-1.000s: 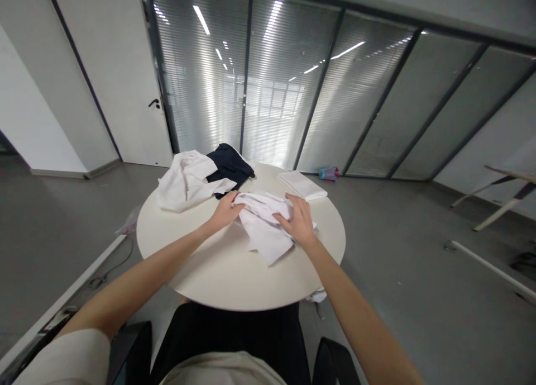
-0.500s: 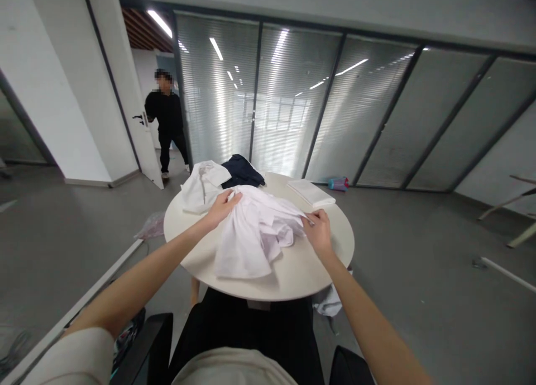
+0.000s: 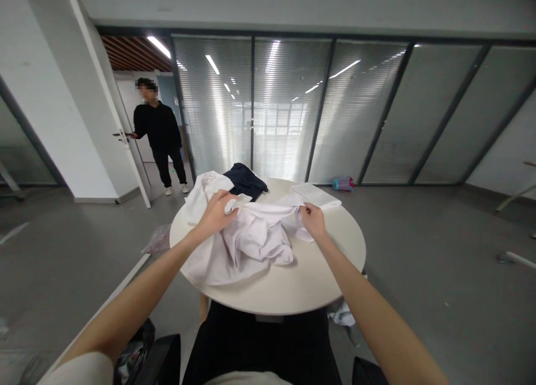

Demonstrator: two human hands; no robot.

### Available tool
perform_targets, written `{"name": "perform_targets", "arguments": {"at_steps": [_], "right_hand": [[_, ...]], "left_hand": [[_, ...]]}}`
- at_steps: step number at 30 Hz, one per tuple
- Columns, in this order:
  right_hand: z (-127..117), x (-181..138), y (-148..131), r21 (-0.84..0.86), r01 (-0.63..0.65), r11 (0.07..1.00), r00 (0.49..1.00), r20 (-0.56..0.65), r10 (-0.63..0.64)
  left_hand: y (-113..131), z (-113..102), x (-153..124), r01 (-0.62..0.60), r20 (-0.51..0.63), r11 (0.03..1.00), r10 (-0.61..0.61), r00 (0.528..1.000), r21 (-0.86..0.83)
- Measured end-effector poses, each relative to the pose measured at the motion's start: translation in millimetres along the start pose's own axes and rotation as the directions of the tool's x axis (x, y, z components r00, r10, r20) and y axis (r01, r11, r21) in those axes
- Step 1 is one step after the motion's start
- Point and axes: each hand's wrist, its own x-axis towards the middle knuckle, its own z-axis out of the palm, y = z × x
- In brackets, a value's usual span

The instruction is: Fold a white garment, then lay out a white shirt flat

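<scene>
Fingers of the left hand point(image 3: 216, 212) were closed on a bunched edge of a white garment point(image 3: 255, 241); those of the right hand point(image 3: 313, 219) pinched the same edge farther along, the fabric stretched between. The garment lay in loose folds over the middle and near left of a round table point(image 3: 288, 298). Beyond it were a crumpled white cloth point(image 3: 205, 187), a navy cloth point(image 3: 247, 180) and a folded white cloth point(image 3: 321, 196). A person point(image 3: 158, 129) stood in the doorway.
</scene>
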Motion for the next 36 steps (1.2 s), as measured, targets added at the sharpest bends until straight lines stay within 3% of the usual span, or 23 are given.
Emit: {"name": "perform_targets", "arguments": {"at_steps": [4, 9, 11, 13, 14, 16, 18, 19, 21, 23, 27, 31, 33, 35, 36], "right_hand": [[12, 5, -6, 0.089, -0.021, 0.996, 0.999, 0.042, 0.017], [12, 9, -7, 0.253, -0.111, 0.961, 0.994, 0.025, 0.109], [12, 3, -13, 0.145, -0.031, 0.989, 0.996, -0.076, 0.042], [12, -9, -24, -0.073, 0.128, 0.989, 0.977, -0.16, -0.138], [13, -17, -32, -0.174, 0.228, 0.958, 0.959, -0.131, -0.252], [16, -32, -48, -0.265, 0.435, 0.861, 0.899, 0.069, -0.433], [20, -41, -61, -0.232, 0.559, 0.796, 0.822, 0.282, -0.495], [22, -42, -66, -0.212, 0.566, 0.797, 0.808, 0.332, -0.486], [25, -38, -68, -0.154, 0.495, 0.855, 0.844, 0.319, -0.431], [24, -28, -66, -0.031, 0.376, 0.926, 0.905, 0.227, -0.36], [6, -11, -58, 0.181, 0.186, 0.966, 0.979, 0.054, -0.199], [-15, -5, -54, 0.236, 0.108, 0.966, 0.994, -0.052, -0.099], [-23, -2, -49, 0.227, 0.101, 0.969, 0.992, -0.096, -0.081], [-29, 2, -41, 0.177, 0.095, 0.98, 0.989, -0.129, -0.072], [-32, 4, -36, 0.137, 0.092, 0.986, 0.988, -0.14, -0.073]], "left_hand": [[4, 17, -6, 0.04, 0.144, 0.999, -0.044, 0.989, 0.032], [-11, 28, -5, 0.179, 0.183, 0.983, -0.184, 0.966, 0.046], [-14, 29, -4, 0.171, 0.164, 0.985, -0.173, 0.971, 0.027], [-11, 27, -2, 0.158, 0.129, 0.987, -0.159, 0.979, 0.022], [-7, 26, 0, 0.159, 0.113, 0.987, -0.159, 0.981, 0.013], [6, 23, 3, 0.159, 0.088, 0.985, -0.154, 0.984, -0.06], [22, 21, 5, 0.152, 0.089, 0.968, -0.137, 0.987, -0.199], [30, 20, 6, 0.153, 0.105, 0.948, -0.128, 0.986, -0.278], [42, 20, 5, 0.159, 0.166, 0.903, -0.1, 0.981, -0.4], [49, 19, 2, 0.166, 0.242, 0.877, -0.058, 0.969, -0.452], [46, 16, -9, 0.168, 0.455, 0.919, 0.013, 0.89, -0.356], [33, 13, -24, 0.068, 0.598, 0.959, 0.116, 0.793, -0.276], [26, 14, -31, 0.093, 0.64, 0.943, 0.142, 0.755, -0.319], [21, 15, -35, 0.141, 0.644, 0.918, 0.145, 0.751, -0.371], [20, 16, -36, 0.153, 0.622, 0.909, 0.135, 0.771, -0.387]]}}
